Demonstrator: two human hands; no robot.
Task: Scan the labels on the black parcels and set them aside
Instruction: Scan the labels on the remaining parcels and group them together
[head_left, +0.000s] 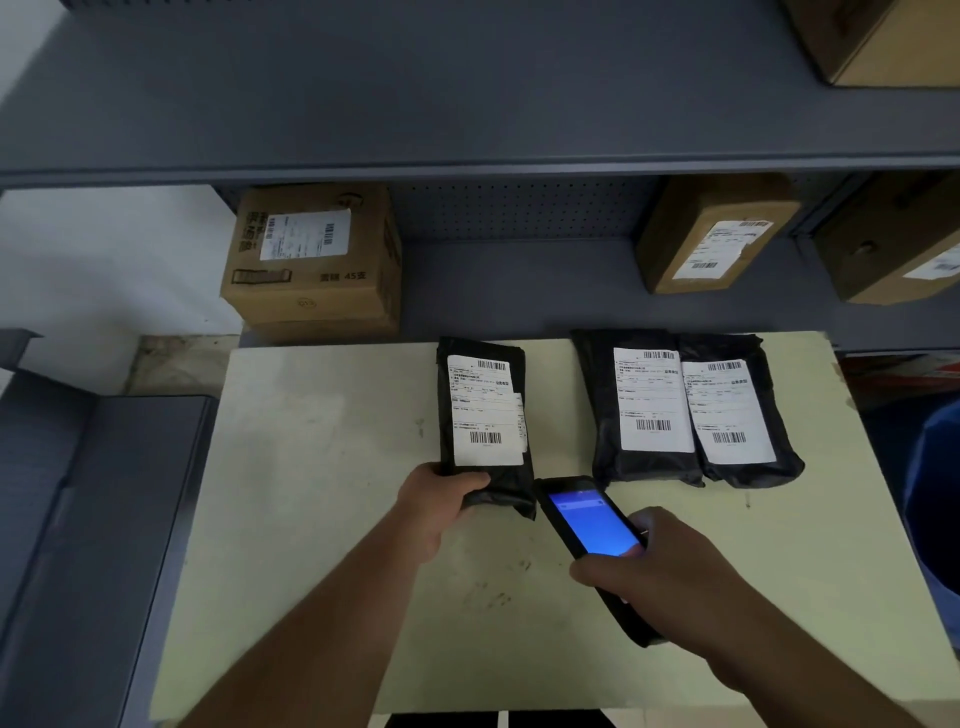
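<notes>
The left hand (441, 499) gripped the near end of a black parcel (485, 421), thumb across its top face and fingers curled beneath, while the parcel lay lengthwise on the pale worktop (311, 467) with its white label (485, 410) facing up. Two barcodes showed on that label, one at the far end and one at the near end. The right hand (670, 577) was wrapped around a black handheld scanner (592, 525), closed on its lower body, with the thumb resting at the edge of the lit blue screen. The scanner's far tip sat just beside the near right corner of the held parcel; whether they touched could not be told.

To the right of the held parcel, apart from it, two more black parcels lay side by side on the worktop, labels up: the middle parcel (639, 410) and the right-hand parcel (737, 410). These two touched, and the edge of one appeared to overlap the other, though which lay on top was unclear.

Beyond the held parcel, past the worktop's far edge, a grey metal shelf (509, 280) carried a cardboard box (311, 260) to the left, bearing a white label on its face. Farther right on the same shelf stood a smaller brown box (711, 234), tilted, and another brown box (898, 244) at the frame's edge, both labelled.
</notes>
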